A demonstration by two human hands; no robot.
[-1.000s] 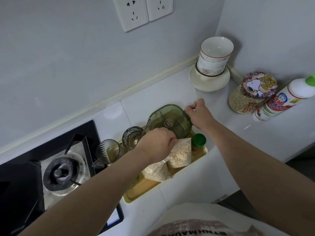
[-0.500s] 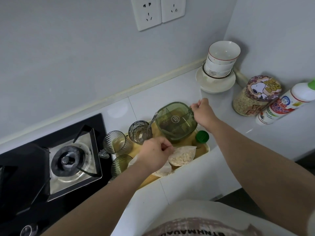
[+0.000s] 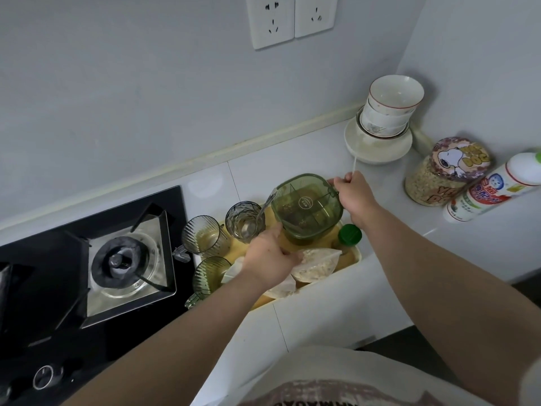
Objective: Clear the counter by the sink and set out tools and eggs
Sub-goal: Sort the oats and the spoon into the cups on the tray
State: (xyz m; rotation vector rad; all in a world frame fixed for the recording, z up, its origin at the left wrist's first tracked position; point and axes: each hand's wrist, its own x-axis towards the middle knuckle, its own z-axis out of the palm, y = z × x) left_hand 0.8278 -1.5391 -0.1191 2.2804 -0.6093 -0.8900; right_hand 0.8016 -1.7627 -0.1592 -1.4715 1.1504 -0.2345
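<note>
A green see-through divided container (image 3: 307,206) sits level over the far end of a yellow tray (image 3: 352,259). My right hand (image 3: 355,196) grips its right rim, and a thin white stick pokes up from that fist. At the container's near-left corner is my left hand (image 3: 269,256), thumb against the side and fingers curled under the base, just above two clear bags of oats (image 3: 316,266). A green-capped bottle (image 3: 349,234) stands in the tray beside the container.
Three ribbed glasses (image 3: 205,234) stand at the tray's left, one with a spoon (image 3: 265,205) in it. A gas hob (image 3: 123,262) lies further left. Stacked bowls (image 3: 386,118), an oat jar (image 3: 442,174) and a white bottle (image 3: 494,189) occupy the right corner.
The green container was tipped up on edge and is now level. My left hand came off its top and dropped to its near-left corner. My right hand kept its grip.
</note>
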